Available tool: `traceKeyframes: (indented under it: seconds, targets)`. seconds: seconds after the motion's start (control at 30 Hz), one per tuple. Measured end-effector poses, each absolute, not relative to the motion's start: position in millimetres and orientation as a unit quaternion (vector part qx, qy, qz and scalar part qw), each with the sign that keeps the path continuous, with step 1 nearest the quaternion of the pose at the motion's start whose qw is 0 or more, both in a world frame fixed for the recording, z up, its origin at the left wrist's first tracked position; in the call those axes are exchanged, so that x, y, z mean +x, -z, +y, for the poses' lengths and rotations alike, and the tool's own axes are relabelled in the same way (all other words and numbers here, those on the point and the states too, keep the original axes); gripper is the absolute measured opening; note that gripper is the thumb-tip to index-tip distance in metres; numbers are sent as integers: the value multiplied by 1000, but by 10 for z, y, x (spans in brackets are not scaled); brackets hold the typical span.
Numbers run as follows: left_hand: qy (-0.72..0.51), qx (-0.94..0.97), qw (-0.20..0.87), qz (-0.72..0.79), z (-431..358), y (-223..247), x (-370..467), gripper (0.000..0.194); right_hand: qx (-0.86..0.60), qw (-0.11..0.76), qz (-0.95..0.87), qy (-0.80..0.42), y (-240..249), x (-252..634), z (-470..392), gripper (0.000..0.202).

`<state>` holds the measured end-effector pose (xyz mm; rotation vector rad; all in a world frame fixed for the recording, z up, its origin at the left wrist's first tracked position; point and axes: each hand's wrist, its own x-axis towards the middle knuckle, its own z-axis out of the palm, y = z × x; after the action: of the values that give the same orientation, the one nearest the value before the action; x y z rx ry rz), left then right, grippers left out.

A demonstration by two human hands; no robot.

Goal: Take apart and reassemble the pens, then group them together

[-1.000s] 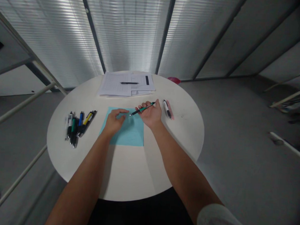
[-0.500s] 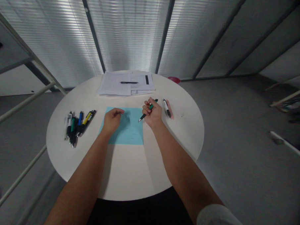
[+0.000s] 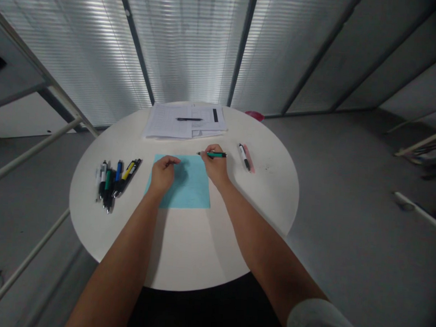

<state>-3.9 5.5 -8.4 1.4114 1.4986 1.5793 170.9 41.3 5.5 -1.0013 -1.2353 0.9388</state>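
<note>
A light blue sheet point(image 3: 188, 193) lies on the round white table point(image 3: 185, 249). My right hand point(image 3: 214, 165) is closed on a green and black pen point(image 3: 217, 155) at the sheet's upper right corner; the pen lies nearly level, its tip pointing left. Over the sheet's left edge rests my left hand point(image 3: 163, 173), fingers curled and partly hidden, the thumb and fingertips reaching right. Whether anything is between those fingers cannot be made out.
Several pens point(image 3: 108, 183) are bunched at the table's left. Behind the sheet is a stack of papers point(image 3: 169, 123) with a black pen point(image 3: 189, 119) on it. A white and black pen point(image 3: 244, 157) lies beside a pink strip point(image 3: 250, 160) on the right.
The pen in my right hand has swung from a slant with its tip down-left to nearly level, tip left. My right hand has shifted slightly left. My left hand has stayed about where it was.
</note>
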Motion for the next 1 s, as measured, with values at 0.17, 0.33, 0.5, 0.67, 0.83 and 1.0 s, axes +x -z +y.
traceKeyframes:
  seconds: [0.17, 0.33, 0.5, 0.67, 0.83, 1.0]
  targets:
    - [-565, 515, 272, 584, 34, 43, -17, 21, -427, 491, -618, -442, 7, 1716, 364, 17]
    - [-507, 551, 232, 621, 18, 12, -7, 24, -454, 450, -684, -352, -9, 1749, 343, 26]
    - [-482, 556, 227, 638, 9, 14, -10, 26, -473, 393, -734, -288, -95, 1733, 273, 25]
    - [-472, 568, 214, 639, 10, 13, -17, 26, -527, 315, -753, -235, -205, 1700, 211, 30]
    - [-474, 569, 212, 637, 18, 31, -28, 26, -586, 317, -720, -197, -213, 1714, 230, 29]
    - [-467, 568, 214, 643, 23, 51, -39, 26, -537, 422, -668, -295, -116, 1764, 306, 27]
